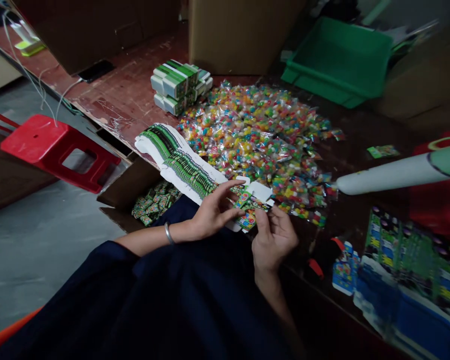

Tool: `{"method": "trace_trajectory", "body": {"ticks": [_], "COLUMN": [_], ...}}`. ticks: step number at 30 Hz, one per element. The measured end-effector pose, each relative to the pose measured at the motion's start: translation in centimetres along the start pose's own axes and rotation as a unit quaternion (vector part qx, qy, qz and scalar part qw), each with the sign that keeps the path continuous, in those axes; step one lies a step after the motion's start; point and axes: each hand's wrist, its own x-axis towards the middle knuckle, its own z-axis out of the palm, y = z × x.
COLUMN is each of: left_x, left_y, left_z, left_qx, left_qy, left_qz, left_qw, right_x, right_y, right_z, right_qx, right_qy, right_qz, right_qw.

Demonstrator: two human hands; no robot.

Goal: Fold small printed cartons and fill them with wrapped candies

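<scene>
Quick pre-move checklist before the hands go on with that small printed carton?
1. Both hands on the small carton: ok; left hand and right hand pinch it.
2. Carton flaps open: ok, white flaps stand up.
3. Candy packets near: ok, heaped just beyond the hands.
4. Flat carton blanks at hand: ok, fanned beside the left hand.
5. Packet already inside carton: cannot tell.

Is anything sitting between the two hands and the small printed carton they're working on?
Nothing visible. The left hand and the right hand both already grip the small green-and-white printed cardboard carton directly, just in front of the heap of clear packets of colourful candy on the dark table.
</scene>
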Motion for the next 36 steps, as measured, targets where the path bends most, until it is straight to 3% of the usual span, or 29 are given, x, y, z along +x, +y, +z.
{"method": "trace_trajectory", "body": {"ticks": [3, 5, 11, 15, 20, 24, 29, 33, 36], "left_x": [0.1, 0.2, 0.3, 0.4, 0.4, 0.3, 0.5, 0.5, 0.4], "left_y": [0.1, 0.1, 0.0, 0.2, 0.8, 1.6, 2.1, 2.3, 2.4], "left_z": [-0.6, -0.8, -1.1, -1.2, -1.1, -1.4, -1.8, -1.8, -1.8], "left_qx": [0.081, 0.083, 0.013, 0.018, -0.050, -0.024, 0.025, 0.043, 0.055], "left_qy": [-0.094, -0.133, -0.186, -0.150, -0.089, -0.097, -0.128, -0.147, -0.142], "left_qz": [0.035, 0.031, -0.078, -0.066, -0.049, -0.081, -0.068, -0.068, -0.070], "left_qw": [0.992, 0.987, 0.979, 0.986, 0.994, 0.992, 0.989, 0.986, 0.986], "right_x": [-0.1, -0.2, -0.1, 0.5, 0.9, 1.6, 3.0, 3.7, 3.5], "right_y": [0.0, 0.1, 1.3, 0.8, -0.6, -1.2, -1.3, -1.2, -1.6], "right_z": [0.5, 0.5, -0.5, -0.2, 0.6, 0.1, -0.7, -1.0, -1.0], "right_qx": [-0.001, -0.016, -0.021, -0.018, 0.060, 0.067, 0.059, 0.048, 0.010], "right_qy": [0.033, 0.030, -0.038, -0.067, -0.026, -0.147, -0.201, -0.217, -0.202], "right_qz": [-0.037, -0.048, -0.041, -0.056, -0.054, -0.012, 0.104, 0.108, 0.054], "right_qw": [0.999, 0.998, 0.998, 0.996, 0.996, 0.987, 0.972, 0.969, 0.978]}}
